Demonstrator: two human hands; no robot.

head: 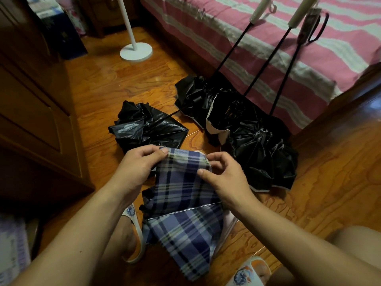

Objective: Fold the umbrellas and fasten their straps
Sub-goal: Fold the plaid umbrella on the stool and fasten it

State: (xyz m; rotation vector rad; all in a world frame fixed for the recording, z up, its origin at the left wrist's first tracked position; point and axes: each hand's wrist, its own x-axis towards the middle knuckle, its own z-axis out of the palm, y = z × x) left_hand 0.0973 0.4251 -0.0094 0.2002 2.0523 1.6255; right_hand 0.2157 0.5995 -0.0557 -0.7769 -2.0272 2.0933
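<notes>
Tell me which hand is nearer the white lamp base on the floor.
Left. The left hand grips the plaid umbrella on the side toward the lamp base; the right hand holds the fabric farther right.

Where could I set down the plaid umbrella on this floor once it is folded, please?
Bare floor lies right of the black umbrellas, below the bed. A second patch sits between the lamp base and the crumpled black umbrella. The middle is crowded, and both hands pinch the plaid umbrella.
</notes>
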